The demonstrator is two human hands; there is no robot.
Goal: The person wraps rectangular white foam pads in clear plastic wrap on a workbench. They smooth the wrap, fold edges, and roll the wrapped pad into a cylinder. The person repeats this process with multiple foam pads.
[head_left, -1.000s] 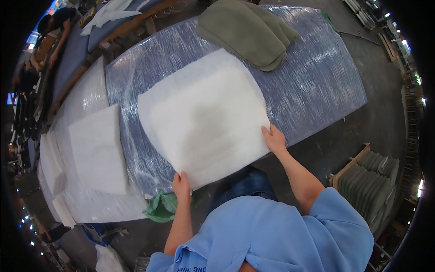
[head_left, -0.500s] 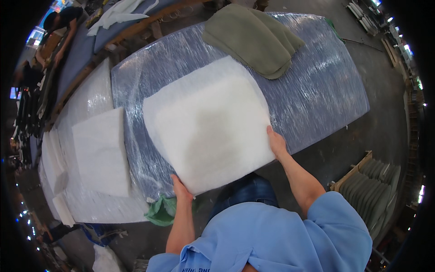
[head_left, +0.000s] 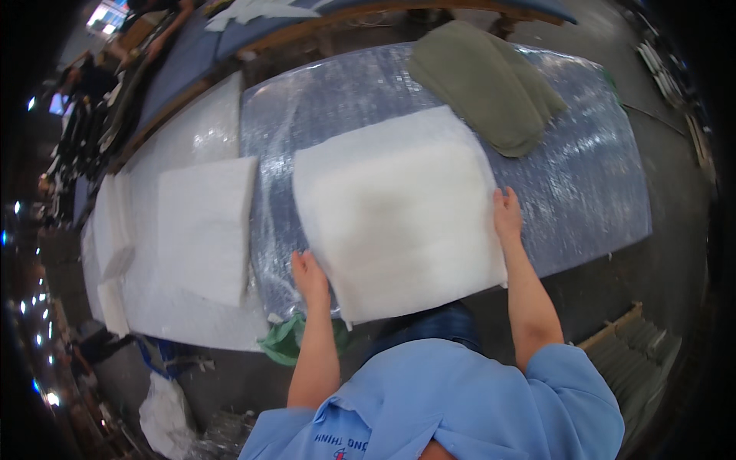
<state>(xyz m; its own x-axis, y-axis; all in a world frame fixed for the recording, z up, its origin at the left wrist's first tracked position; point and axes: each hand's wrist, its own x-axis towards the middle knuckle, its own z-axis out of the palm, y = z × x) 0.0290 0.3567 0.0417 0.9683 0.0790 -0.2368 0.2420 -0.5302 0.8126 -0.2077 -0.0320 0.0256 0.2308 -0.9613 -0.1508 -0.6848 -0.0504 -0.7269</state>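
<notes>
A white padding sheet [head_left: 406, 222], soft and roughly square, lies on the plastic-wrapped blue table [head_left: 583, 192] before me. It looks layered, with a thinner, whiter piece [head_left: 368, 138] showing past its far and left edges. My left hand [head_left: 310, 277] is beside the pad's left edge, fingers stretched forward. Along the right edge is my right hand [head_left: 507, 216], its fingers upright and slightly bent against or just off the side. Neither hand visibly grips the pad. Beyond its far right corner lies a folded olive-green cloth [head_left: 487, 88].
To the left, another white pad [head_left: 203, 230] and narrow white pieces [head_left: 113, 222] rest on a plastic-covered surface. A green bag [head_left: 284, 341] hangs by the near edge. Grey-green panels [head_left: 640, 368] stand at the lower right. People work at the far left.
The pad is lower, lying flat on the table. My hands have let go of its edges and moved forward along its sides. The view has shifted a little.
</notes>
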